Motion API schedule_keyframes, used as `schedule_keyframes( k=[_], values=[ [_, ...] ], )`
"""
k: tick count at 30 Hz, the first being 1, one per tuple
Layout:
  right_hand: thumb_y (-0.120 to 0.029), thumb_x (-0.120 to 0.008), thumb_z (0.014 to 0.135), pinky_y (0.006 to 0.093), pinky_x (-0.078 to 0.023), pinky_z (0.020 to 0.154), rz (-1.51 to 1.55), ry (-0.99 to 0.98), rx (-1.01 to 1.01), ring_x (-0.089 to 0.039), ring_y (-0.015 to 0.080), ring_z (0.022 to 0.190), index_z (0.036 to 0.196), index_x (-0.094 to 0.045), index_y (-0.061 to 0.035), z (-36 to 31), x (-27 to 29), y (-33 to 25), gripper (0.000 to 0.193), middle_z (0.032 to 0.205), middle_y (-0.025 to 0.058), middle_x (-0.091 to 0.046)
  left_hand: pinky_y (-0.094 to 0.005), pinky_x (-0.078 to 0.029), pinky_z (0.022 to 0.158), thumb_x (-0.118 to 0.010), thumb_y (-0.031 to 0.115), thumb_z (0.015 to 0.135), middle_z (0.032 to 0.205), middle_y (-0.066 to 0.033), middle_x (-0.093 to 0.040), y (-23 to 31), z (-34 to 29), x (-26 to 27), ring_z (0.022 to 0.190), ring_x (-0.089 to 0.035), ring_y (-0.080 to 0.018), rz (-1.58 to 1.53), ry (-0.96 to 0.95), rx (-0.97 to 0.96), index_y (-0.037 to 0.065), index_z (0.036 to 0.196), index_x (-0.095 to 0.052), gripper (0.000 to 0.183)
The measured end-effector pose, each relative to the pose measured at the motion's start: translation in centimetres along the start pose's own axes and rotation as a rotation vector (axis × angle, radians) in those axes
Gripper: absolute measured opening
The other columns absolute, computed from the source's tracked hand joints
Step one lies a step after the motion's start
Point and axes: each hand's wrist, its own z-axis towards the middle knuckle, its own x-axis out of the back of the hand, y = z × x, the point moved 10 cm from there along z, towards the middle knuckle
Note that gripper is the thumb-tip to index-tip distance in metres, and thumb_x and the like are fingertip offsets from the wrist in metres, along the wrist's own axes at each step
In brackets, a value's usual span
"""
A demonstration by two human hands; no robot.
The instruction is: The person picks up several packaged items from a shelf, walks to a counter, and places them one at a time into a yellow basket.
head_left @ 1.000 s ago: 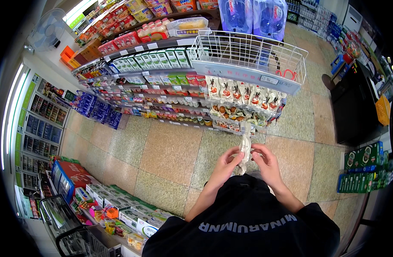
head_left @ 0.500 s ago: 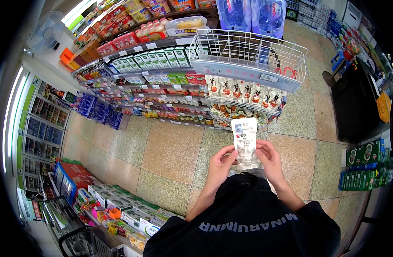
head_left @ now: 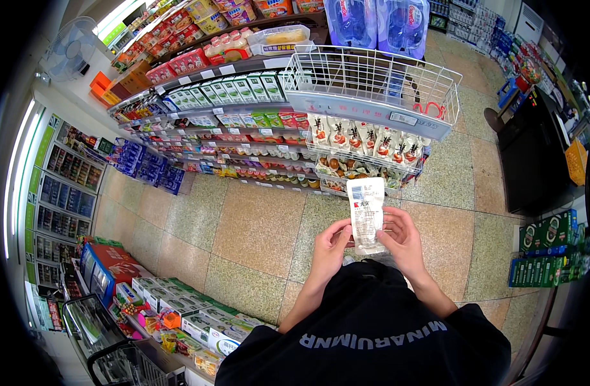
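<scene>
A white, narrow snack pouch (head_left: 366, 204) stands upright in front of me, showing a side with fine print and a small blue barcode patch. Its lower left edge is pinched by my left hand (head_left: 330, 248). At the lower right edge, my right hand (head_left: 404, 243) closes on it too, thumb on the near face and fingers mostly behind. Just beyond the pouch is a wire display rack (head_left: 366, 157) with a row of similar white pouches (head_left: 367, 136) and smaller brown-and-green packets (head_left: 340, 166) under them.
A white wire basket (head_left: 372, 80) tops the rack. Stocked shelves (head_left: 243, 128) run left from it. Milk-type cartons (head_left: 208, 321) and a black shopping basket (head_left: 131, 360) lie lower left. Green drink cases (head_left: 547, 248) and a black counter (head_left: 533, 151) stand at right. Tiled floor (head_left: 263, 225) lies between.
My right thumb has shifted slightly left and down on the pouch, and the right fingers have moved a little. The pouch has hardly moved, and both hands still hold it.
</scene>
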Motion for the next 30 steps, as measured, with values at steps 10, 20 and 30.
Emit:
schedule_keyframes(
  k=[10,20,30],
  values=[
    [0.005,-0.064,0.087,0.025,-0.049,0.084,-0.028,-0.01,0.016,-0.055,0.0114,0.099,0.125,-0.048,-0.0012,-0.1,0.28,0.38,0.042,0.113,0.0076,-0.056,-0.0285,-0.054,0.076,-0.054,0.015,0.099,0.103,-0.0078,-0.067,-0.34,0.07,0.06,0.089,-0.065,-0.0135,0.008,-0.008,-0.001,-0.001,0.118,-0.06,0.026],
    [0.005,-0.065,0.086,0.0258,-0.048,0.084,-0.071,-0.008,0.022,-0.055,0.0126,0.1,0.123,-0.051,-0.0013,-0.24,0.06,0.31,0.04,0.114,0.0063,-0.057,-0.0278,-0.053,0.077,-0.054,0.016,0.099,0.104,-0.006,-0.067,0.13,-0.24,-0.05,0.091,-0.063,-0.0121,0.038,-0.018,0.015,0.0,0.117,-0.061,0.025],
    [0.005,-0.067,0.084,0.0274,-0.047,0.087,-0.102,-0.007,0.05,-0.053,0.0138,0.103,0.122,-0.051,-0.0005,-0.31,0.32,0.25,0.042,0.114,0.0071,-0.057,-0.0285,-0.055,0.077,-0.054,0.017,0.099,0.105,-0.0064,-0.066,-0.57,-0.24,0.01,0.092,-0.063,-0.0126,0.024,-0.03,0.05,0.0,0.117,-0.06,0.025]
  ],
)
